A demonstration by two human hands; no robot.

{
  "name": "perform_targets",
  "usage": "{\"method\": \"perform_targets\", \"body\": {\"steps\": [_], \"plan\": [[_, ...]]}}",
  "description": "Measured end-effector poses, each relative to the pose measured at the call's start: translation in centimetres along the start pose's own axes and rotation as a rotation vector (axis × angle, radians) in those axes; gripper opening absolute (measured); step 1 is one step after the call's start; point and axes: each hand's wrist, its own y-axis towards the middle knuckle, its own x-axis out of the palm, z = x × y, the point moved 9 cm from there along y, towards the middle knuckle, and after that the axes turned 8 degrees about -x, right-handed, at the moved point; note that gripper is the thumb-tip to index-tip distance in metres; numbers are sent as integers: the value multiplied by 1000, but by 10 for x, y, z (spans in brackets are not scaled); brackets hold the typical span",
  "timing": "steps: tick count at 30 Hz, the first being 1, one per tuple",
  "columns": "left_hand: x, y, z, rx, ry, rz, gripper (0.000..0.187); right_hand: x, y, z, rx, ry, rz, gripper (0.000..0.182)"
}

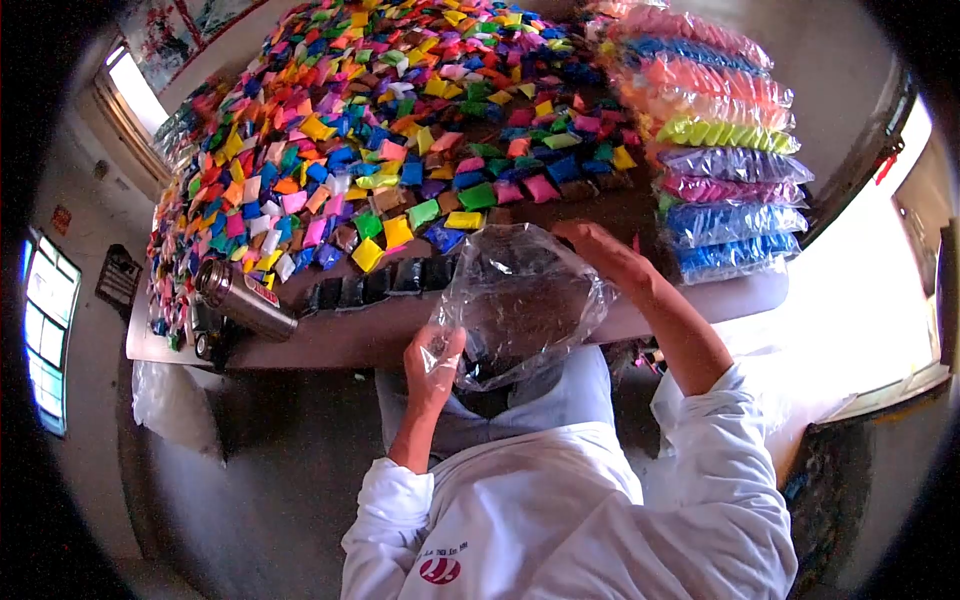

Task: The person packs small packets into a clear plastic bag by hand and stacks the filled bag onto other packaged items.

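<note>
I hold a clear plastic bag (520, 300) in front of my chest, above the table's near edge. My left hand (432, 365) grips the bag's lower left part. My right hand (600, 250) holds its upper right rim, with the fingers partly behind the film. The bag looks open and crumpled, and dark contents show at its bottom. Just beyond it a big heap of small coloured packets (400, 120) covers the table (350, 335).
A row of black packets (385, 282) lies along the table's near edge. A steel flask (243, 298) lies on its side at the left. Stacked clear bags of sorted coloured packets (725, 150) stand at the right. Windows are on the left wall.
</note>
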Motion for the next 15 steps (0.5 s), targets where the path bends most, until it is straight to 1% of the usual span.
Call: {"method": "perform_targets", "body": {"steps": [1, 3, 4, 6, 7, 9, 10, 12, 13, 15], "plan": [[-1, 0, 1, 26, 6, 22, 23, -6, -1, -17, -5, -1, -2, 47], [-3, -1, 4, 49, 13, 46, 22, -22, -10, -44, 25, -331, -35, 45], [-3, -1, 6, 44, 30, 33, 22, -23, -9, -42, 24, -331, -37, 45], [-1, 1, 6, 37, 45, 22, 23, -32, -6, -33, 118, -269, -2, 58], [-1, 1, 5, 38, 32, 23, 23, -30, -5, -35, 119, -268, -8, 58], [-2, 2, 0, 33, 23, 25, 23, -32, 2, -61, -75, -285, 106, 52], [-2, 3, -5, 25, 26, 19, 23, -29, 7, -60, -75, -283, 105, 52], [-2, 3, -6, 16, 30, 15, 23, -15, 17, -63, -170, -232, 19, 47], [-3, 2, -3, 25, 66, 33, 24, -11, 18, -62, -172, -230, 18, 47], [-4, 2, -1, 33, 104, 53, 24, 13, 19, -62, -248, -292, -160, 48]]}}
